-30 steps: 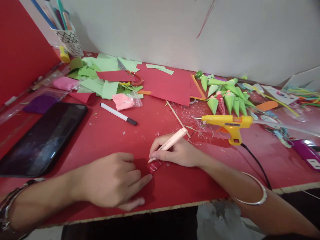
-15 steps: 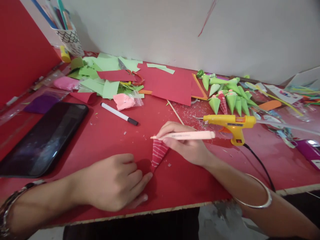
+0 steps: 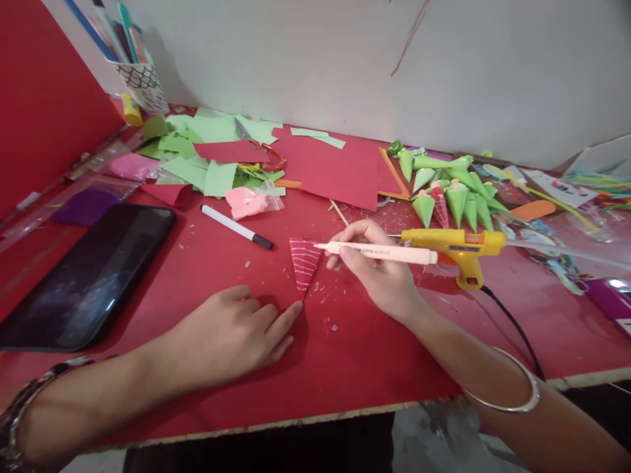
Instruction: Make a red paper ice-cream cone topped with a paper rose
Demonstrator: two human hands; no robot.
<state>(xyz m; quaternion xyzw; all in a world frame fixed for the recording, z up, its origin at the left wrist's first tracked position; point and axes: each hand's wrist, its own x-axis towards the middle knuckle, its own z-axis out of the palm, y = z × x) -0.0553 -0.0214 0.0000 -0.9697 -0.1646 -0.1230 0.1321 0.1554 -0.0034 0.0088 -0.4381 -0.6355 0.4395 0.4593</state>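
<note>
A small red paper cone (image 3: 304,266) with white stripes lies on the red table, its point toward me and its wide end away. My left hand (image 3: 241,332) rests on the table with its fingers partly curled, a fingertip holding the cone's point down. In a pinch, my right hand (image 3: 379,276) grips a pale peach acrylic marker (image 3: 399,253). The marker's nib is at the cone's upper right corner, where stripes run across the paper.
A yellow glue gun (image 3: 453,242) lies just beyond my right hand, its cord trailing forward. Green paper cones (image 3: 458,197) are heaped behind it. A black-capped marker (image 3: 236,226), a phone (image 3: 93,276), scissors (image 3: 269,154) and paper scraps (image 3: 192,167) lie left and back.
The cone has moved away from me, with my left fingertip at its point. My right hand and the marker have shifted up and right, uncovering the cone's wide end.
</note>
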